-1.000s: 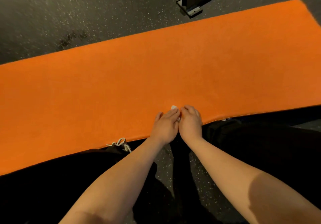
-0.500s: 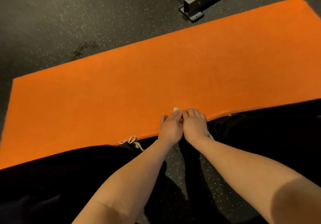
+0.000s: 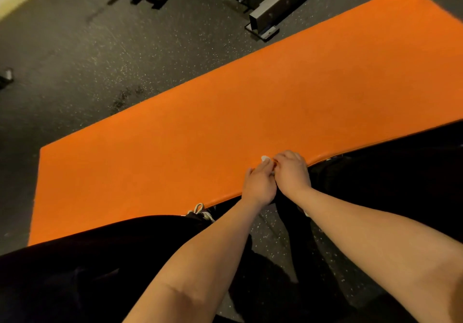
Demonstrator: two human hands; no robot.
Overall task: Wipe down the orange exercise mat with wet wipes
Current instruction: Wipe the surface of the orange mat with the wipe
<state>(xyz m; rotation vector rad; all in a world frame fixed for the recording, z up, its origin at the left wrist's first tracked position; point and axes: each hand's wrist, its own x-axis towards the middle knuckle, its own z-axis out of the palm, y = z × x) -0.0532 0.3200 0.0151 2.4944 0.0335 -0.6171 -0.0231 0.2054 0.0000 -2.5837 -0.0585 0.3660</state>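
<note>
You've got left hand (image 3: 259, 188) & right hand (image 3: 292, 172) pressed together at the near edge of the orange mat (image 3: 200, 127), flat on the floor (image 3: 75, 59), both pinching a small white wet wipe (image 3: 265, 158), prob. to open it up for wiping.

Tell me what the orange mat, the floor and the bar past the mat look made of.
Orange mat: likely vinyl-covered foam, matte; its near edge looks rounded and padded.
Floor: probably rubber, dark with pale flecks.
Bar: painted metal box section, judging by its squared profile and dull sheen.
</note>
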